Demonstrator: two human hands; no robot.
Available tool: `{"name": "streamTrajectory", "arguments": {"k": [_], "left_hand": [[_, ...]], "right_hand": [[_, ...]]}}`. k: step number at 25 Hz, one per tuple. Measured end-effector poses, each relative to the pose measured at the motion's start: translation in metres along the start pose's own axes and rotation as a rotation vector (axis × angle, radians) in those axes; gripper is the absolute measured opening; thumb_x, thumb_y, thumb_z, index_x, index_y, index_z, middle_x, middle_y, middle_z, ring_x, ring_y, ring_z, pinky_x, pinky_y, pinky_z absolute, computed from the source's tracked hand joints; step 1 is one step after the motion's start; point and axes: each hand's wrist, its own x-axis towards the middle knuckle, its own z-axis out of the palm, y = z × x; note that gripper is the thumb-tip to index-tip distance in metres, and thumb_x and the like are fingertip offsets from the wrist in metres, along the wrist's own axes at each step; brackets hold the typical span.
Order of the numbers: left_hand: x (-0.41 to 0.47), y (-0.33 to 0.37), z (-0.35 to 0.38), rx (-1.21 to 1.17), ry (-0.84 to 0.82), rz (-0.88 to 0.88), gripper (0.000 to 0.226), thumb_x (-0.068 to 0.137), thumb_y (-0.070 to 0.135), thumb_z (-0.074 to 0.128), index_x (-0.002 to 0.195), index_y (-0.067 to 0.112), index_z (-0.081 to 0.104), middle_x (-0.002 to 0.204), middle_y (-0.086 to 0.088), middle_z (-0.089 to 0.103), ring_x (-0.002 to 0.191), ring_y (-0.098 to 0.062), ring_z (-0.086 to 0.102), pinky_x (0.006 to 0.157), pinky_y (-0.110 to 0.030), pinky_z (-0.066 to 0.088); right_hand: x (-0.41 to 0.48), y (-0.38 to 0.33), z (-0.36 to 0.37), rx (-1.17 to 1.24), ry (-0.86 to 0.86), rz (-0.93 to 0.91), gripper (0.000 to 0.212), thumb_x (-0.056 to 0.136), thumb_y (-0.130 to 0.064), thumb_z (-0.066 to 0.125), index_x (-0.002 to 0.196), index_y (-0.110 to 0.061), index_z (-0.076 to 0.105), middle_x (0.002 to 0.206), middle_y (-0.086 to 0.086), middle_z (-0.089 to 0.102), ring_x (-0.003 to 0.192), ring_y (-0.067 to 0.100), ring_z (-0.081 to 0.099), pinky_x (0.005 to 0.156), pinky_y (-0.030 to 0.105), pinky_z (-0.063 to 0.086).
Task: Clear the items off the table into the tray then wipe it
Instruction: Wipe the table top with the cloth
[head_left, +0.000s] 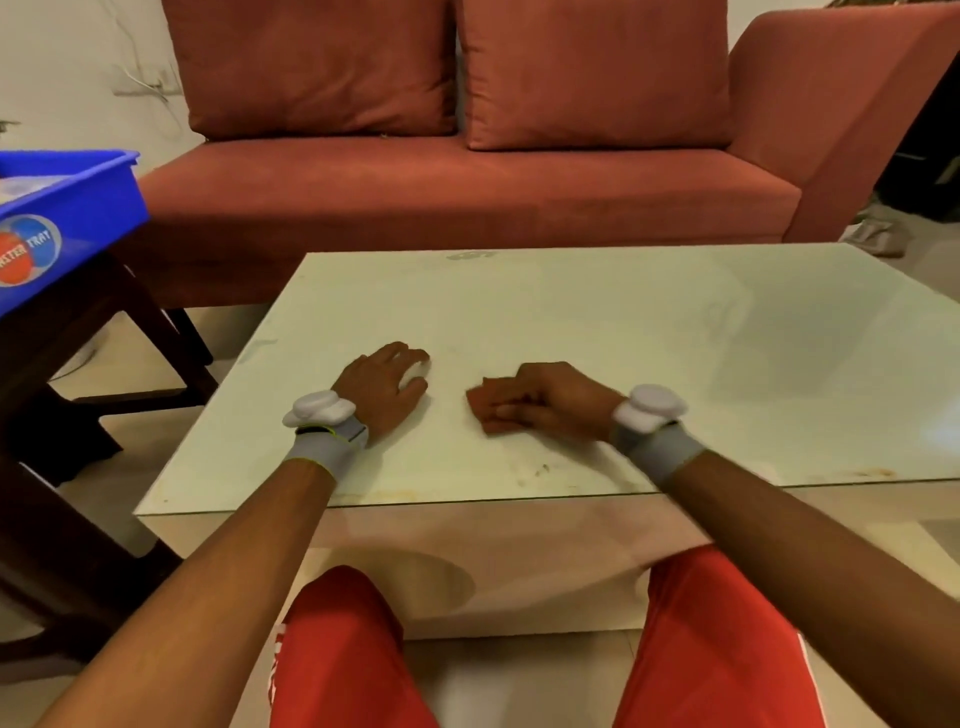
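The pale glass-topped table stands low in front of me. My right hand lies on it near the front middle, fingers pressed flat on a folded reddish-brown cloth. My left hand rests a little to the left, fingers curled over a small white thing that is mostly hidden. The blue plastic tray sits off the table at the far left on a dark wooden stand; pale items show inside it, cut off by the frame edge.
A red sofa with two cushions runs along the far side of the table. The dark wooden stand is beside the table's left edge. Faint smears and crumbs mark the glass near the front edge. My knees in red shorts are below.
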Motion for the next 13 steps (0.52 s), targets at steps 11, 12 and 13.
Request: {"name": "streamTrajectory", "arguments": {"k": [11,12,13], "left_hand": [[0.022,0.047,0.016,-0.075,0.083,0.049,0.072,0.074,0.053,0.015,0.128,0.024,0.054,0.137,0.000,0.049,0.120,-0.026,0.053,0.095,-0.033,0.043],[0.021,0.049,0.016,-0.076,0.084,0.042,0.072,0.074,0.052,0.015,0.128,0.025,0.054,0.138,0.000,0.049,0.121,-0.025,0.052,0.095,-0.033,0.042],[0.020,0.051,0.015,-0.070,0.092,0.035,0.068,0.077,0.048,0.017,0.129,0.025,0.053,0.141,0.000,0.047,0.123,-0.024,0.051,0.096,-0.032,0.041]], "right_hand": [[-0.030,0.030,-0.030,-0.126,-0.044,-0.110,0.027,0.089,-0.020,0.063,0.116,-0.021,0.067,0.112,-0.016,0.063,0.106,-0.002,0.059,0.090,0.022,0.048],[-0.019,0.022,-0.021,-0.158,0.007,-0.113,0.030,0.090,-0.021,0.061,0.120,-0.023,0.064,0.110,-0.020,0.061,0.105,0.005,0.060,0.091,0.022,0.047],[-0.012,0.012,-0.011,-0.156,0.021,-0.111,0.030,0.090,-0.021,0.061,0.121,-0.022,0.064,0.102,-0.022,0.059,0.099,0.008,0.060,0.087,0.021,0.045]]}}
